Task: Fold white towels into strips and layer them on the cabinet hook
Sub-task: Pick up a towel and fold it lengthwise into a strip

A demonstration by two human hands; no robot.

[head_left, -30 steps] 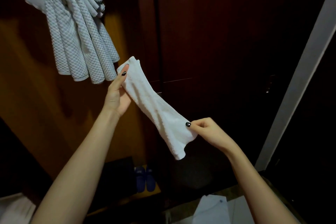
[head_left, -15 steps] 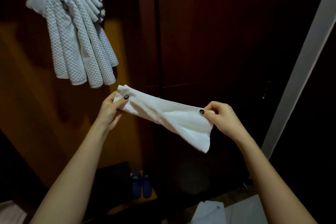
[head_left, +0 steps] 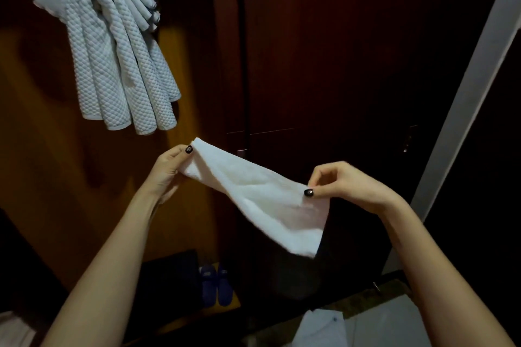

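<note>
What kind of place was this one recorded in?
Probably a bedroom or hotel-room wardrobe nook: tall dark wooden wardrobe doors, a bunch of white towels hanging beside them, and blue slippers low down.

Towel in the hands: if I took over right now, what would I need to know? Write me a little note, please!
Hands: the left hand pinches one end of the folded white towel; the right hand pinches the other end, a corner drooping below it.
Where: the towel is stretched in the air before the dark cabinet, below and right of the hung towels.
Done: several textured strips hang layered at top left; the hook is hidden under them.
Left: finish this strip and drape it over that pile.
</note>
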